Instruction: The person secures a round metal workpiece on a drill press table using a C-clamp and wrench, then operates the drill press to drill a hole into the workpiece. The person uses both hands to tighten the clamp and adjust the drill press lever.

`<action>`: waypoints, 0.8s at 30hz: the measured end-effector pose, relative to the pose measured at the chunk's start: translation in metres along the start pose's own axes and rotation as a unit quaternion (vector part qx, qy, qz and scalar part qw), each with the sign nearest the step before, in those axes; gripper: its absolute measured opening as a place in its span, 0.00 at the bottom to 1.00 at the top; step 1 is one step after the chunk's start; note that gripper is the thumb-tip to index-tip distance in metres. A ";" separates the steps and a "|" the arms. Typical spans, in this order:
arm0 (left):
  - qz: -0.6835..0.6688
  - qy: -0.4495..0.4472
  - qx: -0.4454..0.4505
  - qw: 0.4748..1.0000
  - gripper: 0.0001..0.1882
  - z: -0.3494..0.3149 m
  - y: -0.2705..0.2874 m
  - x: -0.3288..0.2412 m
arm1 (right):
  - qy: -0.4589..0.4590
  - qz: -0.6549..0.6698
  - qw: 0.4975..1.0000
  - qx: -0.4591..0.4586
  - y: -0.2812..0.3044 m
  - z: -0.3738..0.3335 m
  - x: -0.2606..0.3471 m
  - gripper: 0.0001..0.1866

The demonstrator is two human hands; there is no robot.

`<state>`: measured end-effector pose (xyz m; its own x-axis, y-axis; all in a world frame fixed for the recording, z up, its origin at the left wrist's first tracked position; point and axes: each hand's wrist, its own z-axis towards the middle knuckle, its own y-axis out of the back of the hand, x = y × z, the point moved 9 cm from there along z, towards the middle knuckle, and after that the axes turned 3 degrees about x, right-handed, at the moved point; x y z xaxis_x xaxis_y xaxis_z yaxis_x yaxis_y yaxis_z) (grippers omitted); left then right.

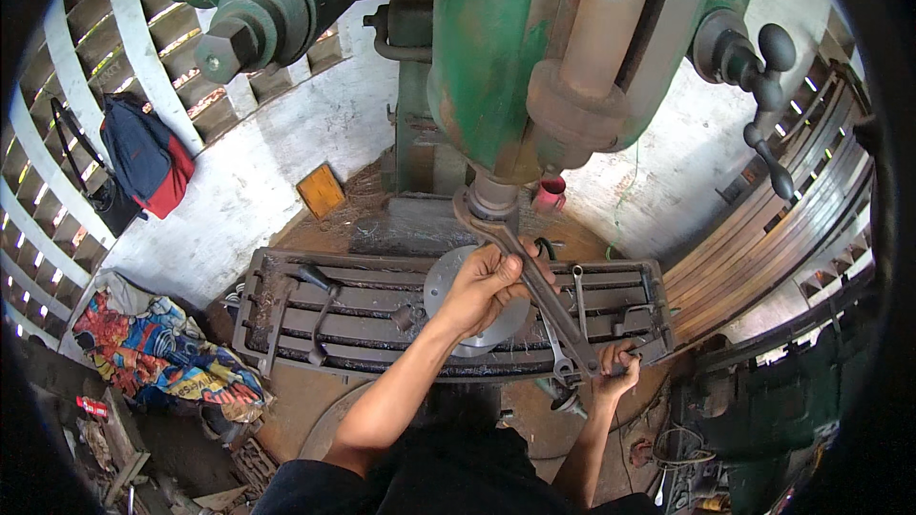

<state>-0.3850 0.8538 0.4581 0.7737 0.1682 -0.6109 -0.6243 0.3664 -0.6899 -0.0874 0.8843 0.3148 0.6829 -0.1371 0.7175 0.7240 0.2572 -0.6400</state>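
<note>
1. Closest to my viewpoint is the right hand [618, 374], fingers curled in, just beside the tail end of the spanner. Honestly can't tell from my end if it's got hold of that or something else.
2. A bit farther out, the left hand [482, 294] is closed around the long, dark-grey steel spanner [554, 311], fingers showing past its right edge. So that's my nearer hand; it's actually on the thing.
3. The spanner sits above the dark, slotted metal table [367, 326], long axis on a slant: tail lower right by the right hand, the rest running up and away to the left.
4. Under it on that table: a round, silver-grey metal disc [442, 278] and a slim, shiny steel combination spanner [580, 298].
5. The big spanner's head points away and left, looks hooked on the grey cylindrical spindle [495, 195]. Can't tell how well it's seated.
6. Way back: a white wall [277, 153] and a navy-and-red fabric backpack [148, 153].
</note>
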 end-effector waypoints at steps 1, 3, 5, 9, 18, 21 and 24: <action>0.013 0.004 -0.010 1.000 0.19 -0.001 0.001 0.001 | 0.008 -0.008 1.000 -0.012 -0.001 -0.009 0.007 0.14; 0.016 0.004 -0.008 1.000 0.18 0.000 -0.001 0.005 | 0.029 -0.016 0.999 -0.026 -0.008 -0.022 0.022 0.14; 0.066 0.007 -0.042 0.997 0.18 0.006 0.003 0.011 | 0.050 -0.036 0.998 0.013 -0.027 -0.032 0.036 0.13; 0.067 -0.027 -0.034 0.997 0.17 0.025 0.001 0.017 | 0.112 -0.023 0.992 0.060 -0.063 -0.046 0.055 0.10; 0.051 -0.070 -0.018 0.996 0.16 0.034 0.001 0.020 | 0.211 -0.541 0.803 0.133 -0.158 -0.067 0.052 0.05; 0.066 -0.060 -0.028 0.996 0.16 0.034 0.001 0.020 | 0.377 -0.541 0.737 0.148 -0.192 -0.044 0.054 0.08; 0.071 -0.060 -0.027 0.995 0.15 0.036 0.000 0.019 | 0.137 -0.401 0.895 -0.136 -0.137 0.001 0.040 0.07</action>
<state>-0.3662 0.8897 0.4607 0.6818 0.3242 -0.6557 -0.7313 0.2811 -0.6214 -0.1588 0.8445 0.4314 -0.0964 -0.4131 0.9056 0.9633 -0.2676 -0.0195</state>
